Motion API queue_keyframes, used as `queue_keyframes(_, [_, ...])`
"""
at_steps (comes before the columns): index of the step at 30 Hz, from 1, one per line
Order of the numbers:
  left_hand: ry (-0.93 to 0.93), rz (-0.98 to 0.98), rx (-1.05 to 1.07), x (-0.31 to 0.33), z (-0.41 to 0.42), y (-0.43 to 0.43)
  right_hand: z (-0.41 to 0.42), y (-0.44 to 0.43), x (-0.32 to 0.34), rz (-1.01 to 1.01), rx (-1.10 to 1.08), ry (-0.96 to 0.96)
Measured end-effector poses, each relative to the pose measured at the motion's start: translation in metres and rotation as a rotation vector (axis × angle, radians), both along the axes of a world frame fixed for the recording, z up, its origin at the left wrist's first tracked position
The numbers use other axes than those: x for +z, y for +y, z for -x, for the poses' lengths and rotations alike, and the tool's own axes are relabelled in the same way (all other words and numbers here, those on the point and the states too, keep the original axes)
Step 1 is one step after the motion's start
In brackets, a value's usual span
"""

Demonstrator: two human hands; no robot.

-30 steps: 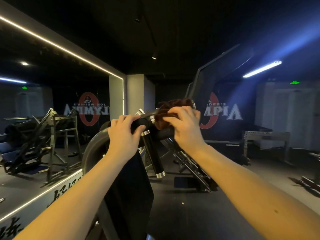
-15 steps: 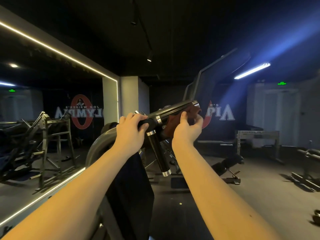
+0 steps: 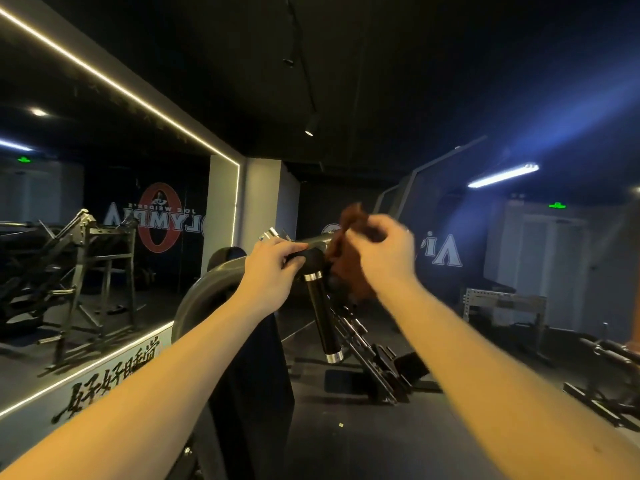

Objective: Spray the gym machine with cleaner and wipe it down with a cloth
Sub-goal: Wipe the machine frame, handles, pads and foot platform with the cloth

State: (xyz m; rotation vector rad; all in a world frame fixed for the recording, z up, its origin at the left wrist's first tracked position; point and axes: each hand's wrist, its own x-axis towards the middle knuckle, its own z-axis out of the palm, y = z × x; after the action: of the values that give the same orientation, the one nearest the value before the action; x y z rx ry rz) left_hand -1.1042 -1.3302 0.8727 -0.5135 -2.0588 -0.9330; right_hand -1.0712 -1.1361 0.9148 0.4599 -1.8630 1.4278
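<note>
Our left hand point(image 3: 270, 271) grips the handle point(image 3: 311, 259); our blurred right hand point(image 3: 384, 254) pinches a cloth point(image 3: 347, 271). Beyond the left hand, a mirrored "OLYMPIA" logo point(image 3: 157, 220).

There's just the one camera, wide-angle, worn on the person's head. It faces forward across the dim gym, near level, close behind the left hand point(image 3: 268, 270) and right hand point(image 3: 386, 259) at the machine's handle point(image 3: 320, 313), mirror wall point(image 3: 104, 174) to its left.
</note>
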Motion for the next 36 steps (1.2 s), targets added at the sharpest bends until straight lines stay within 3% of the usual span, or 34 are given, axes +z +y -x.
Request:
queue_keyframes(2, [0.011, -0.047, 0.001, -0.002, -0.001, 0.001, 0.004, 0.008, 0.033, -0.201, -0.118, 0.149])
queue_keyframes(4, [0.009, -0.148, 0.000, -0.008, -0.003, 0.003, 0.015, 0.009, 0.055, -0.421, -0.174, 0.119])
queue_keyframes(7, [-0.009, -0.312, -0.023, -0.017, -0.002, 0.004, 0.032, -0.006, 0.064, -0.765, -0.099, -0.048])
queue_keyframes(11, [-0.001, -0.407, -0.045, -0.024, 0.005, 0.003, 0.037, -0.037, 0.061, -1.079, 0.071, -0.064])
queue_keyframes(21, [0.034, -0.488, -0.024, -0.031, 0.012, 0.009, 0.091, -0.054, 0.085, -1.255, -0.067, -0.282])
queue_keyframes(29, [0.089, -0.568, -0.017, -0.036, 0.015, 0.018, 0.050, -0.035, 0.079, -1.250, 0.118, -0.185])
queue_keyframes(36, [0.102, -0.609, -0.059, -0.040, 0.014, 0.021, 0.086, -0.055, 0.083, -1.297, -0.049, -0.292])
